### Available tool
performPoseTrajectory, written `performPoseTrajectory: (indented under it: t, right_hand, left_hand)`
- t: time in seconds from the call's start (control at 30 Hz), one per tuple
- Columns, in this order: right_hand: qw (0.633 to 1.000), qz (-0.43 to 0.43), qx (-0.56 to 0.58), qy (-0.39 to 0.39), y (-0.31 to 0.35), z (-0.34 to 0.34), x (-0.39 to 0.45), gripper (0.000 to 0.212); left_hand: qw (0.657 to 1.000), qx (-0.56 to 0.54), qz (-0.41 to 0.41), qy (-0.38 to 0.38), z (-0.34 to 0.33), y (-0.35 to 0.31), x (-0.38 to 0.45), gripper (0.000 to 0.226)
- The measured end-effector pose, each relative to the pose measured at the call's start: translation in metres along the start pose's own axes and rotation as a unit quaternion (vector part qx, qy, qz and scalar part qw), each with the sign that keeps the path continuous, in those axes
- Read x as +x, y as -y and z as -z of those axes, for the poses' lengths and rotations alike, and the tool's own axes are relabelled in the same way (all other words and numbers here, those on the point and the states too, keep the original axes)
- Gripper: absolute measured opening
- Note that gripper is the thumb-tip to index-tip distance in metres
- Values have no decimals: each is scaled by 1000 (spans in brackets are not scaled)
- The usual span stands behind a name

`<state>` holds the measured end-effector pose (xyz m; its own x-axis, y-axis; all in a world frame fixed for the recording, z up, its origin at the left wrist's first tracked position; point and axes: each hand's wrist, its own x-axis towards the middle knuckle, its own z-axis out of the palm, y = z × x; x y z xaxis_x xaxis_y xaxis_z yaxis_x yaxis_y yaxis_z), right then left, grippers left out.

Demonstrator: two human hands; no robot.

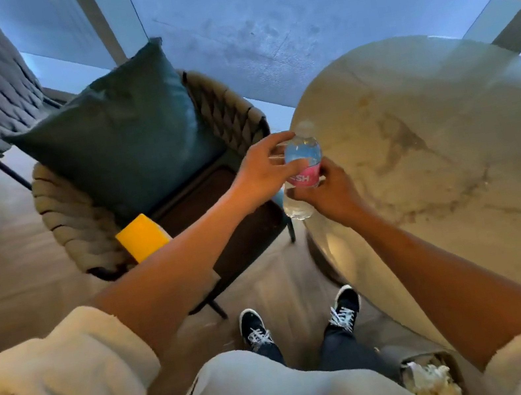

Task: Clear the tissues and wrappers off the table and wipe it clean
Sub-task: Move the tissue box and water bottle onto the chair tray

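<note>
Round marble-look worktop [433, 139] fills the right side of the frame, its top bare and a bit smeary, with a wood floor below and big glass panels across the top. Only one view here, the head cam looking down. Both hands meet at the worktop's left edge, around frame centre, on a clear plastic water bottle [302, 163] with a pink label: the left hand [262, 176] has its grip curled round the upper part near the cap, while the right hand [328, 194] has its grip wrapped round the lower half from below. Left of centre sits a woven rope chair [222, 106] with a teal cushion [124, 141] propped on it and a yellow sponge [142, 237] resting on the seat's front edge. Crumpled white tissues [430, 379] sit in a small bin [453, 361] at the bottom right, beside the person's dark sneakers [254, 329].
</note>
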<state>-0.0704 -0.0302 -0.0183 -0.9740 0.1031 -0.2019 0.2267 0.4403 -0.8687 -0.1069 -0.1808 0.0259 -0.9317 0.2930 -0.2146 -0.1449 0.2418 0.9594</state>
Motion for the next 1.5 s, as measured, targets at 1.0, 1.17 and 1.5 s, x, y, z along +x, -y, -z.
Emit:
performPoseTrajectory:
  t: [1.0,1.17,1.5]
  right_hand:
    - [961,-16,-63,269,-33,-234,86,57]
    - [945,-7,-80,317,-42,-271,117,57]
    - [922,2,-92,375,-64,-340,169,53]
  left_hand:
    - [855,327,403,10,190,278,-78,79]
    - [844,342,412,25,181,284,-84,83]
    - [848,331,413,3,178,287,-75,77]
